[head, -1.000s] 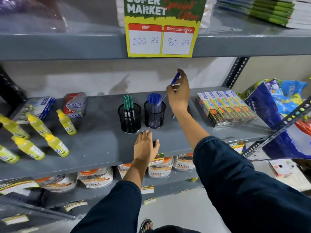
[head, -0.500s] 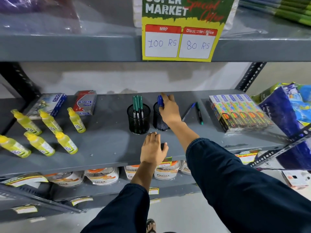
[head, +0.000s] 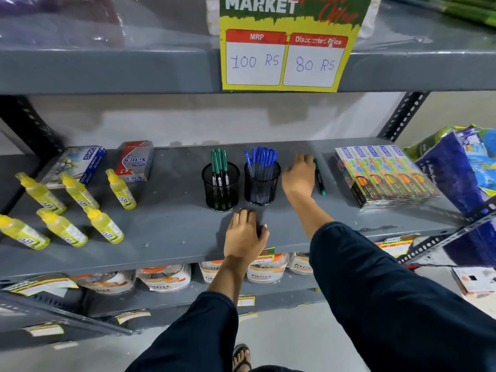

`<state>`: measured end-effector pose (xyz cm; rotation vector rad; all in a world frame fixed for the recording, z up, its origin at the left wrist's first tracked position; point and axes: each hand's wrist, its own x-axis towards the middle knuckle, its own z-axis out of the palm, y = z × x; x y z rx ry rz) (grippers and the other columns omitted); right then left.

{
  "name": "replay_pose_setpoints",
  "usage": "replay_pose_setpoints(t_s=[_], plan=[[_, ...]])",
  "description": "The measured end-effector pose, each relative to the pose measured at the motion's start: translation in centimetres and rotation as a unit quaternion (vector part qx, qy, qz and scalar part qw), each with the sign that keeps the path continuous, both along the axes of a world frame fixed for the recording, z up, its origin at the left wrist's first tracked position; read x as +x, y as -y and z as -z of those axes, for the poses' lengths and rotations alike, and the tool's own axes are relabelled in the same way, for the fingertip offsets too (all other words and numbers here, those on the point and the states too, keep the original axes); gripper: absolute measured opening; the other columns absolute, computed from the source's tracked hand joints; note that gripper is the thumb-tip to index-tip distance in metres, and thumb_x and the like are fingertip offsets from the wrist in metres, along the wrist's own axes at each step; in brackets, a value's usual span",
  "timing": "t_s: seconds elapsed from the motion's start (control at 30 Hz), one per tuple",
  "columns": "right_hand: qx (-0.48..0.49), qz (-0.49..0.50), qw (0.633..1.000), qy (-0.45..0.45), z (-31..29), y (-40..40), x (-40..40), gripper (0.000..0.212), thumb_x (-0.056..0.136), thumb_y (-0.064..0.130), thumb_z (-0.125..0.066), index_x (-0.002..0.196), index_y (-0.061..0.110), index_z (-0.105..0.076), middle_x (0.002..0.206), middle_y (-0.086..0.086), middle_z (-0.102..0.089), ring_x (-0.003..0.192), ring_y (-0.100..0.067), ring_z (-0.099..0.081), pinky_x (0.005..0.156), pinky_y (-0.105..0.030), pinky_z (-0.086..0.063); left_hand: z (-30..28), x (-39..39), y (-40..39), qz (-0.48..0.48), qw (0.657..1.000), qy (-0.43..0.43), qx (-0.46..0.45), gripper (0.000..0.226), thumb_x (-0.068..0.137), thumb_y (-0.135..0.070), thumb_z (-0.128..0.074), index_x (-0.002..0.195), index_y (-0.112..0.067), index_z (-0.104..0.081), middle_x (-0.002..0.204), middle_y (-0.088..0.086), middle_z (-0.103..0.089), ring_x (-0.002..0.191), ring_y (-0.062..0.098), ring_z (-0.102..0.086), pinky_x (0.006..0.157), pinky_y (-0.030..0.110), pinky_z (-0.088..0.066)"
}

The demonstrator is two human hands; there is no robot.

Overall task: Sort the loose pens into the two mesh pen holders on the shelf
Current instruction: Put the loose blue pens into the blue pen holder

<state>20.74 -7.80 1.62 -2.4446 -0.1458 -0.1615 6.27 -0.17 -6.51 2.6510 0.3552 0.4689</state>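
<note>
Right hand (head: 298, 176) spread, seemingly empty, beside the green pen (head: 319, 176) right of the blue holder (head: 261, 183); light, stiff, slippery: pinch mid-barrel.

glue bottles (head: 72, 208) lying left | price sign (head: 284, 49) above | colour boxes (head: 386, 175) right

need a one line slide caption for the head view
Right hand reaches beside a loose green pen near two black mesh pen holders; left hand rests on the grey shelf.

Two pen holders (head: 220, 183) (head: 261, 183) side by side, loose pen (head: 319, 178) right
</note>
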Motion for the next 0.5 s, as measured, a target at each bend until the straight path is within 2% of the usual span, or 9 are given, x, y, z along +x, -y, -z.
replay_pose_setpoints(t_s=[0.1,0.13,0.2,0.27,0.37,0.43,0.5], plan=[[-0.171,-0.069,0.974,-0.129,2.8,2.0,0.6,0.049,0.096,0.016,-0.038,0.143,0.005,-0.025,0.158,-0.016,-0.010,0.145,-0.034,-0.010,0.119,-0.045,-0.019,0.1,0.1,0.0,0.005,1.000,0.005,-0.004,0.043,0.081,-0.033,-0.044,0.109,-0.001,-0.054,0.112,0.017,-0.060,0.106,0.034,-0.052,0.091,0.043,-0.045],[-0.202,-0.091,0.962,-0.158,3.5,2.4,0.6,0.051,0.098,0.020,-0.035,0.146,0.008,-0.019,0.160,-0.013,-0.003,0.147,-0.032,-0.001,0.122,-0.045,-0.011,0.2,0.1,0.0,0.008,1.000,0.000,-0.010,0.044,0.082,-0.032,-0.045,0.112,-0.001,-0.053,0.116,0.017,-0.058,0.110,0.034,-0.049,0.094,0.044,-0.043],[-0.234,-0.122,0.948,-0.177,4.5,3.1,0.5,0.052,0.099,0.024,-0.030,0.148,0.011,-0.015,0.160,-0.009,-0.001,0.147,-0.030,0.005,0.122,-0.046,-0.003,0.1,0.1,0.0,0.012,1.000,-0.015,-0.016,0.049,0.083,-0.036,-0.038,0.116,-0.002,-0.050,0.120,0.016,-0.055,0.114,0.033,-0.045,0.096,0.043,-0.039],[-0.233,-0.136,0.949,-0.161,5.0,3.4,0.1,0.052,0.098,0.025,-0.029,0.146,0.009,-0.019,0.159,-0.010,-0.012,0.147,-0.029,0.001,0.122,-0.047,-0.004,0.2,0.2,-0.1,0.013,1.000,-0.023,-0.007,0.054,0.083,-0.039,-0.032,0.118,-0.002,-0.049,0.122,0.017,-0.054,0.116,0.033,-0.044,0.097,0.043,-0.039],[-0.195,-0.121,0.969,-0.087,5.3,3.8,-0.9,0.042,0.096,0.023,-0.035,0.132,0.003,-0.045,0.149,-0.015,-0.037,0.144,-0.031,-0.019,0.120,-0.045,-0.014,0.3,0.3,-0.1,0.007,0.999,-0.036,0.000,0.049,0.085,-0.036,-0.040,0.120,-0.002,-0.049,0.124,0.018,-0.054,0.117,0.033,-0.044,0.097,0.043,-0.039],[-0.194,-0.103,0.976,-0.013,5.4,4.1,-2.1,0.035,0.094,0.023,-0.038,0.114,0.003,-0.059,0.129,-0.019,-0.057,0.127,-0.034,-0.043,0.112,-0.044,-0.030,0.4,0.4,0.0,0.003,0.999,-0.040,0.008,0.046,0.087,-0.033,-0.047,0.121,-0.002,-0.049,0.125,0.018,-0.054,0.118,0.032,-0.044,0.097,0.042,-0.040],[-0.206,-0.089,0.973,0.054,5.6,4.4,-3.5,0.034,0.093,0.024,-0.041,0.097,0.003,-0.067,0.107,-0.018,-0.068,0.106,-0.035,-0.056,0.096,-0.043,-0.039,0.3,0.3,0.1,0.001,0.999,-0.042,0.013,0.045,0.087,-0.031,-0.051,0.121,-0.002,-0.048,0.126,0.018,-0.053,0.119,0.031,-0.044,0.098,0.042,-0.039]])
